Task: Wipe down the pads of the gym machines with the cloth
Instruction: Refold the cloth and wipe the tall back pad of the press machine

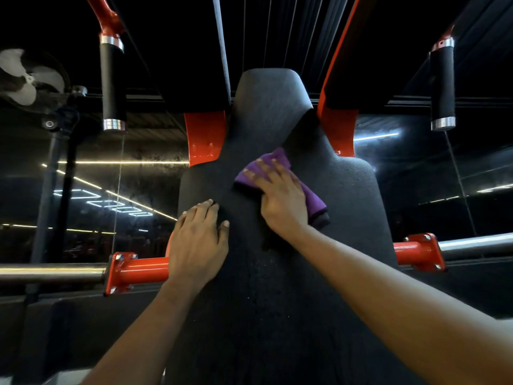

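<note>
Our forearms [388, 287] reach over the black textured back pad [277, 273]. Our left hand [198, 240] rests flat on it, fingers together. Our right hand [280, 198], fingers straight, presses the folded purple cloth [313, 200] against its middle.

The left forearm [133, 334] and right forearm [394, 290] rise from the lower edge. The left grip [198, 243] lies palm-down at centre-left, fingers straight and together. The right grip [277, 195], higher near centre, is flat, fingers slightly spread.

Your single head camera sits close before the black back pad [277, 287], facing forward and down along it; the red frame [205, 137] stands beyond its top.
</note>
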Available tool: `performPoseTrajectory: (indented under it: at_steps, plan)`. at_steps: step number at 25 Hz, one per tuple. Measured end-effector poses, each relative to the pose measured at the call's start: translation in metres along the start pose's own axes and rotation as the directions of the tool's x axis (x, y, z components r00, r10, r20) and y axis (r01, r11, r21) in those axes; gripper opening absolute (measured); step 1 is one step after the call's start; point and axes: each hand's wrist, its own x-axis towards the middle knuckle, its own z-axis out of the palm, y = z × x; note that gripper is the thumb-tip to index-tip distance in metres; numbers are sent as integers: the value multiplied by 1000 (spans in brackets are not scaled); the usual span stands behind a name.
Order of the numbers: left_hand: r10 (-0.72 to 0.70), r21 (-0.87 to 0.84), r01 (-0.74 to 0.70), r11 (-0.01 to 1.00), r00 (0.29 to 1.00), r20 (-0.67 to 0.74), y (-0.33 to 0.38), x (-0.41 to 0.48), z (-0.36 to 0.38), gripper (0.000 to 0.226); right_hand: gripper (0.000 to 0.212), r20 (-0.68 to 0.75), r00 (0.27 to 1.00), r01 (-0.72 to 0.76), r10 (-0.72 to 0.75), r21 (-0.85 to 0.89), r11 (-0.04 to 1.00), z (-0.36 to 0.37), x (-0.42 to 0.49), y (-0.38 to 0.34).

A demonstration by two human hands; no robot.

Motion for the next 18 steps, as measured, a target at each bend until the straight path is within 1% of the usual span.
performPoseTrajectory:
  at_steps: [1, 2, 3, 4, 6, 9, 11, 13, 18]
  plan:
    - [16, -5, -16, 1000, 1000, -25, 5, 3, 2, 46, 61, 77, 993, 89, -88, -6, 996, -2, 0, 2]
    - [35, -24, -36, 999, 999, -35, 11, 6, 5, 46, 61, 115, 984, 137, -134, -12, 991, -8, 0, 13]
    - [53, -48, -55, 997, 998, -30, 15, 9, 8, 46, 63, 99, 985, 144, -141, -22, 989, -15, -2, 27]
    - [72, -65, -73, 995, 997, -16, 21, 13, 13, 47, 64, 48, 993, 114, -112, -35, 993, -24, -4, 46]
    - [110, -60, -109, 992, 994, 14, 30, 17, 22, 49, 67, -57, 998, -14, 12, -40, 999, -42, -13, 92]
    - [105, -41, -103, 994, 993, 51, 39, 15, 34, 52, 65, -161, 968, -190, 192, 27, 981, -65, -38, 146]
    - [85, -40, -83, 996, 995, 47, 42, 13, 36, 53, 66, -210, 927, -297, 311, 97, 950, -66, -64, 153]
    - [76, -27, -75, 997, 996, 46, 46, 12, 34, 54, 68, -224, 894, -372, 389, 114, 921, -60, -95, 145]
    - [60, 7, -61, 998, 992, 112, 51, 3, 29, 59, 69, -204, 884, -420, 421, 54, 906, -57, -160, 122]
